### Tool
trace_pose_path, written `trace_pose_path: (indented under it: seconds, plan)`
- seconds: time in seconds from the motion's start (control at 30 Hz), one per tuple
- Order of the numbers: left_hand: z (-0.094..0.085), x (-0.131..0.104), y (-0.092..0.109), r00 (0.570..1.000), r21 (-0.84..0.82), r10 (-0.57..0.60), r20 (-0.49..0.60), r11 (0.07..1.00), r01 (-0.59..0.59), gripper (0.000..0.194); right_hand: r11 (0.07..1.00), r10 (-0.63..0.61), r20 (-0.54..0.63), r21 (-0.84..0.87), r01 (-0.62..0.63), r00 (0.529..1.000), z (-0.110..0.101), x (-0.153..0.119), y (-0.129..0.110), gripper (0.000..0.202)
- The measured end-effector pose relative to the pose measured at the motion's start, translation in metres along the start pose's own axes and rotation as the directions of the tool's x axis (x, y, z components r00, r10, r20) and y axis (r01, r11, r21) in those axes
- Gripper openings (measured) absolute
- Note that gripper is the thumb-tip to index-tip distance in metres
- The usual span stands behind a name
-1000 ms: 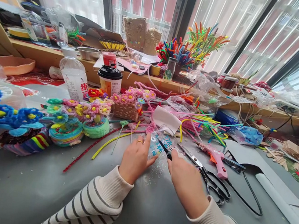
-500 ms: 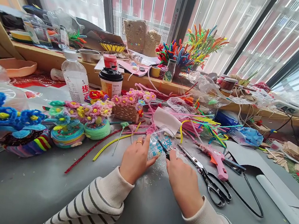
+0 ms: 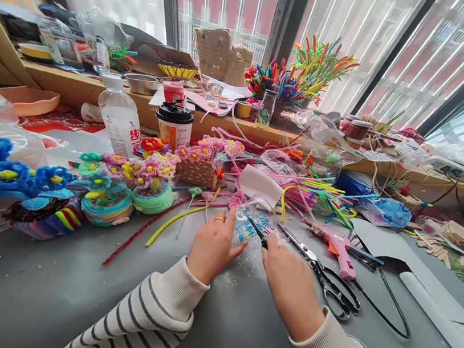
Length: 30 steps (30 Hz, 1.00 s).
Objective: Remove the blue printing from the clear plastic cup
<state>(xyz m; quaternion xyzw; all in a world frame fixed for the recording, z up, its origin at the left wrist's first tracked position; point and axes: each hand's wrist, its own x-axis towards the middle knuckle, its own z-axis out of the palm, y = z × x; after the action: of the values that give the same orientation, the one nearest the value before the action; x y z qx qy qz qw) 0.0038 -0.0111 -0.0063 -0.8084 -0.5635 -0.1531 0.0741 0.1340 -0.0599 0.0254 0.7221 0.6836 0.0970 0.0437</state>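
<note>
Evidently we are steadying a clear, thin-walled plastic cup with blue printing on the dull grey tabletop, just beyond our left hand. That hand touches the cup's left side, its thumb and forefinger spread apart; whether its other fingers grip or merely press, we cannot tell. Our right hand is closed round a slim black-handled tool, whose narrow dark tip lies over the printed wall.

We judge the cup to be very light, springy and rather slick, apt to skid or buckle under a hard squeeze. A flat, gentle hold near its firmer rim or base, well aside from the tip, would suit it best.

Our knuckles cover part of the tool, so its kind is unclear, and we cannot say whether its tip pierces the plastic. Transparency and glare blur the cup's outline among pale flecks.
</note>
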Motion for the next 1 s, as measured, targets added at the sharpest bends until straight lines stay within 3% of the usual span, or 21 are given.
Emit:
trace_pose_path:
  seconds: [1.0]
  plan:
    - [-0.0014,0.0,-0.0004,1.0,0.023,-0.004,0.017,1.0,0.004,0.067,0.998,0.014,0.033,0.054,-0.016,0.999,0.0004,-0.0004,0.0018,0.02]
